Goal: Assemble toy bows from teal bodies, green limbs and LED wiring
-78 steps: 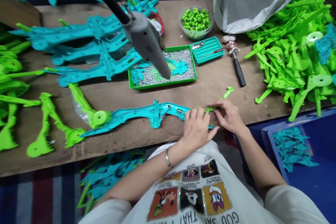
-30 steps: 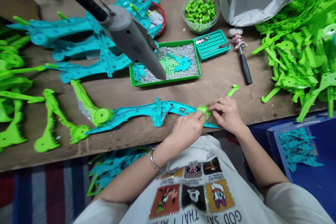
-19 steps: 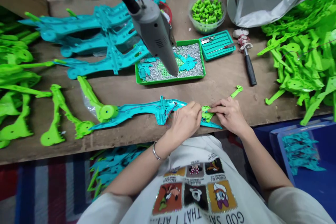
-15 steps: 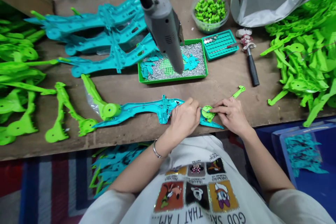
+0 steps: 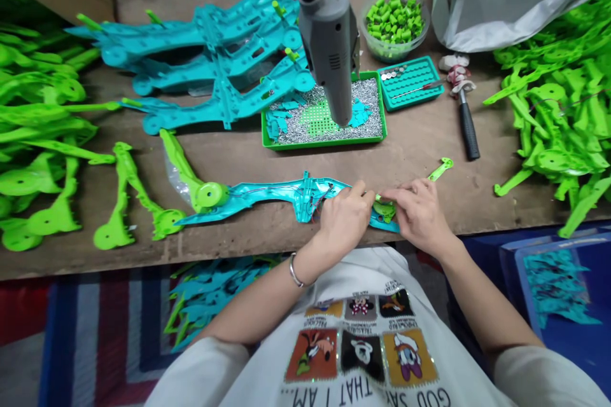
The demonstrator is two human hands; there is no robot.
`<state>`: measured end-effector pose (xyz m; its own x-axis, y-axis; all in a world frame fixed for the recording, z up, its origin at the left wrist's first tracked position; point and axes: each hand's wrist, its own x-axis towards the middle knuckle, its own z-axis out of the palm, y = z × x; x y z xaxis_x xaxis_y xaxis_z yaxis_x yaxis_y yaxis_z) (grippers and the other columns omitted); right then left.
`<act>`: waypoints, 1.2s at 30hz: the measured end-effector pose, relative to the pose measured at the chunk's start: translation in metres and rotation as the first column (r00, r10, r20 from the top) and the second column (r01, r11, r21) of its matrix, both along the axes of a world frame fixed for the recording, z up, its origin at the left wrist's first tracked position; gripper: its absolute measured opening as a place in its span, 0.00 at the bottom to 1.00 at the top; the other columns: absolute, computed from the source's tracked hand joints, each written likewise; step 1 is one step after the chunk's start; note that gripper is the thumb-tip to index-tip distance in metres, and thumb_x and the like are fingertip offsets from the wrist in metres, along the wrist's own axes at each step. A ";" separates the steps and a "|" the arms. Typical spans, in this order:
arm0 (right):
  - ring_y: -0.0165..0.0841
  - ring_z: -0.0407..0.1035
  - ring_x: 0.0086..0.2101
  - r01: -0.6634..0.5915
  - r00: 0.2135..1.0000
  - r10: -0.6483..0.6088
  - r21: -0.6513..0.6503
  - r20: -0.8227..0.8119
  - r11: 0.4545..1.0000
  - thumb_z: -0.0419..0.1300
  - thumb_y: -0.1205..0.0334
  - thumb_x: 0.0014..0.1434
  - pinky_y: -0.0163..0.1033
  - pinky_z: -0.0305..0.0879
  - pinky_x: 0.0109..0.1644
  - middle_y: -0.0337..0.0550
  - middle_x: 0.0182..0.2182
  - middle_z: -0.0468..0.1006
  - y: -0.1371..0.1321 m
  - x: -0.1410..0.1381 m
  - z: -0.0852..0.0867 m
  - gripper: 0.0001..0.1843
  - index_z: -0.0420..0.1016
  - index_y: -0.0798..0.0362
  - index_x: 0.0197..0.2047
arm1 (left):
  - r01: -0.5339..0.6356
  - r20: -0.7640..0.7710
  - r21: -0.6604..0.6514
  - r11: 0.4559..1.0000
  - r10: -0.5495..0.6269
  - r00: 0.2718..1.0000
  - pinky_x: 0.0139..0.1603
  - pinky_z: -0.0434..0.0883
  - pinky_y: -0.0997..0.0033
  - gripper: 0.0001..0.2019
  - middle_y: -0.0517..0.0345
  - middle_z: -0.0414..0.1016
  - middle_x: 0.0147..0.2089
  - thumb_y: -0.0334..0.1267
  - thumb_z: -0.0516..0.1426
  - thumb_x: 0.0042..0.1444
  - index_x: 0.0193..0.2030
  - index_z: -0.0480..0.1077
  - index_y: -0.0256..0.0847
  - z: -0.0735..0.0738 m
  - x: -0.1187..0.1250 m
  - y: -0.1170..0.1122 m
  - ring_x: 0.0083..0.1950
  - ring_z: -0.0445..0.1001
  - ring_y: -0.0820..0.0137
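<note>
A long blue bow-shaped plastic shell lies along the front of the bench, with thin wires running inside it. My left hand is closed over its right part, fingertips bent down and hiding what is under them. Beside it, my right hand pinches close to a green round-ended part seated on the shell's right end. What lies between the right fingertips is too small to tell. The green part's narrow arm sticks out behind the right hand. Another green part rests against the shell's left end.
A grey electric screwdriver hangs over a green tray of screws and blue pieces. Behind are a tub of green caps, a teal tray and a black-handled hammer. Blue shells and green heaps flank them.
The view has shifted slightly, so the bench appears farther right. My right fingers have drawn up and inward over the green round part. Both hands stay at the shell's right end.
</note>
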<state>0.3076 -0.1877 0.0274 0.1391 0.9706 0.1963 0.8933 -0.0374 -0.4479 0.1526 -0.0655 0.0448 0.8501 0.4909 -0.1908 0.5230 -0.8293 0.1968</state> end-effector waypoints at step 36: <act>0.38 0.58 0.40 -0.114 0.977 0.153 -0.239 0.150 0.964 0.56 0.70 0.66 0.46 0.47 0.45 0.46 0.40 0.74 0.016 -0.013 0.005 0.21 0.80 0.41 0.56 | -0.034 -0.248 -0.261 0.965 -0.033 0.968 0.41 0.73 0.61 0.10 0.39 0.82 0.40 0.35 0.63 0.51 0.41 0.80 0.37 0.037 0.034 0.066 0.45 0.81 0.50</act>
